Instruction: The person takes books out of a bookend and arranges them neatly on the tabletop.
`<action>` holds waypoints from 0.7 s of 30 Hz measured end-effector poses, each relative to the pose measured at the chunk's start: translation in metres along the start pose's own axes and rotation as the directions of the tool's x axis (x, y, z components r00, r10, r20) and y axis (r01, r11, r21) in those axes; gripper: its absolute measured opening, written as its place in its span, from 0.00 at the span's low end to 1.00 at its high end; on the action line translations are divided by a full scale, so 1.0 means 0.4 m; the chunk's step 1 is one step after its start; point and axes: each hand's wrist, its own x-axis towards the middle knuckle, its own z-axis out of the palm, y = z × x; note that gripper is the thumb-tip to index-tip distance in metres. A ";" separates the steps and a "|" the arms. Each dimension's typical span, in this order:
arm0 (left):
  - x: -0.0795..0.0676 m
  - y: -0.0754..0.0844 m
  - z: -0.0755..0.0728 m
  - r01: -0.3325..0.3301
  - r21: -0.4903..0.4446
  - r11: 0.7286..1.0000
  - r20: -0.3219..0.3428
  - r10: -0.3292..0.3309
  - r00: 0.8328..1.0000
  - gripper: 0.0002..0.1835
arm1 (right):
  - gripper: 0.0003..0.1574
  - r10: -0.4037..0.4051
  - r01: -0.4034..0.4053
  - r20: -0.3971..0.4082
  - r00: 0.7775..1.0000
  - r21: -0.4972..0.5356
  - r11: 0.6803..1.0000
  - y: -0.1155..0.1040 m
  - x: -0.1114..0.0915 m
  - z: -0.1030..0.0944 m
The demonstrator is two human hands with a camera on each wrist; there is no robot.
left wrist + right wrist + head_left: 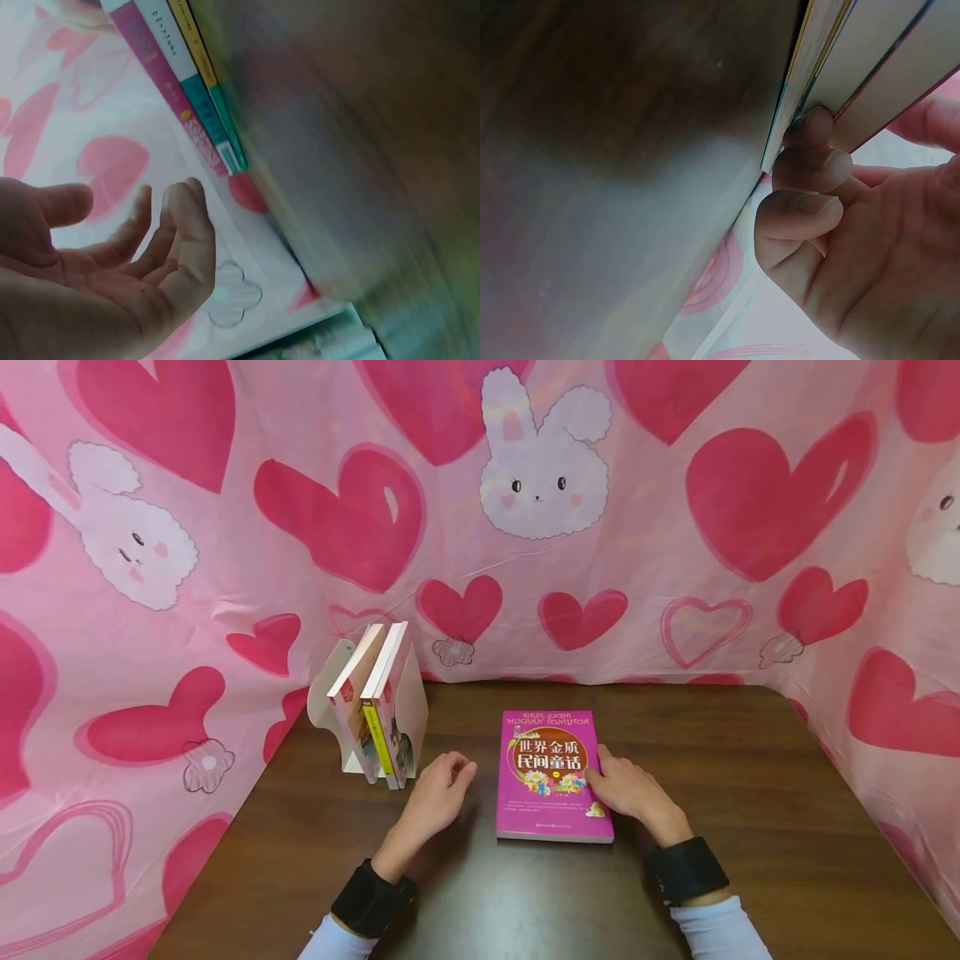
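Probably to steady it, the right hand [633,787] grips the book stack [553,777] at its nine o'clock on the worktop [480,910], while the left hand [435,795], loosely curled, empty, has the bookend [413,717] at eleven o'clock.

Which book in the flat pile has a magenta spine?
The top book; the middle book has a white and teal spine, the bottom book a yellow and green one.

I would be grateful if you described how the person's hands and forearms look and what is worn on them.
The left hand and right hand are bare, without gloves. Each wrist wears a broad black band, the left wristband and right wristband. Behind them, the left sleeve and right sleeve are pale bluish white, plain where visible.
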 end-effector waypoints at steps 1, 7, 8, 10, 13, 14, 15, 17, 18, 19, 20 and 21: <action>-0.007 -0.004 -0.007 0.000 0.005 1.000 0.001 0.000 1.000 0.11 | 0.52 0.003 -0.003 0.003 1.000 0.002 1.000 0.000 0.000 0.000; -0.053 -0.028 -0.054 0.017 0.008 1.000 -0.032 -0.017 0.999 0.09 | 0.53 0.004 -0.004 0.014 1.000 0.008 1.000 0.002 0.001 -0.002; -0.061 -0.032 -0.062 0.025 0.006 1.000 -0.041 -0.024 0.999 0.08 | 0.53 0.002 -0.003 0.017 1.000 0.010 1.000 0.002 0.000 -0.002; -0.077 -0.042 -0.077 0.044 0.000 0.999 -0.058 -0.044 0.997 0.07 | 0.53 0.002 -0.002 0.026 1.000 0.013 1.000 0.003 -0.001 -0.002; -0.101 -0.058 -0.101 0.076 0.002 0.997 -0.084 -0.076 0.994 0.07 | 0.54 0.002 -0.003 0.047 0.999 0.026 1.000 0.002 -0.003 -0.005; -0.109 -0.064 -0.110 0.087 0.011 0.996 -0.095 -0.086 0.992 0.06 | 0.55 0.000 -0.001 0.054 0.999 0.028 1.000 0.002 -0.004 -0.006; -0.116 -0.070 -0.119 0.099 0.016 0.995 -0.105 -0.096 0.990 0.06 | 0.55 0.000 -0.002 0.060 0.998 0.031 1.000 0.002 -0.004 -0.007; -0.129 -0.082 -0.141 0.131 0.028 0.991 -0.122 -0.126 0.984 0.05 | 0.55 -0.005 0.002 0.073 0.997 0.035 0.999 -0.001 -0.006 -0.009; -0.134 -0.088 -0.151 0.146 0.034 0.989 -0.131 -0.140 0.981 0.05 | 0.56 -0.006 0.004 0.078 0.997 0.033 0.999 -0.002 -0.007 -0.010; -0.138 -0.095 -0.162 0.157 0.039 0.987 -0.141 -0.150 0.978 0.06 | 0.56 -0.006 0.004 0.079 0.997 0.029 1.000 -0.004 -0.008 -0.012; -0.139 -0.101 -0.173 0.166 0.041 0.985 -0.153 -0.158 0.976 0.06 | 0.56 -0.003 0.000 0.084 0.996 0.033 0.999 -0.005 -0.009 -0.013; -0.140 -0.106 -0.183 0.173 0.042 0.984 -0.171 -0.163 0.972 0.07 | 0.57 -0.002 -0.001 0.087 0.996 0.032 0.999 -0.007 -0.010 -0.014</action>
